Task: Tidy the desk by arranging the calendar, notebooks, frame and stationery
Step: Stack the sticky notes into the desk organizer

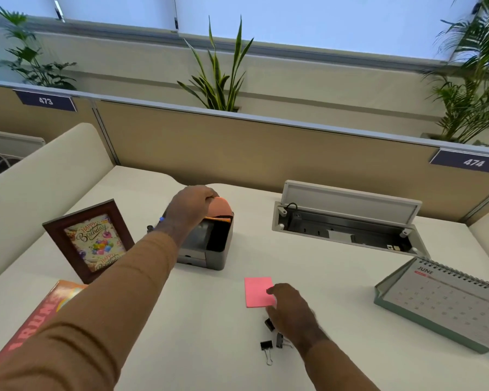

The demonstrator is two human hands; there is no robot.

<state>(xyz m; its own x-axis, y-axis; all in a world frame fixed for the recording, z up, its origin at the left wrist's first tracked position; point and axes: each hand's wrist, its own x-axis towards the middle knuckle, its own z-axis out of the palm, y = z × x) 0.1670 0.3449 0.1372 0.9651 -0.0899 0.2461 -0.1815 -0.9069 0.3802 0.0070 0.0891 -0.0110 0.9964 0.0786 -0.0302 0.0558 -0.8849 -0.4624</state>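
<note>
The left hand (191, 206) is holding an orange pad (220, 208) over the gray box (209, 244) while the right hand (290, 306) is touching the pink pad (259, 292) near the box, with clips (268, 334) waiting.

The left sleeve (102, 292) hides part of the notebook (37, 317); calendar (446, 303) dates are blurred.

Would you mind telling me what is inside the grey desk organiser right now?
The left hand holds an orange sticky-note pad at the top of the grey desk organiser. A blue pen tip shows beside the wrist. Dark compartments and the forearm hide any other contents.
</note>
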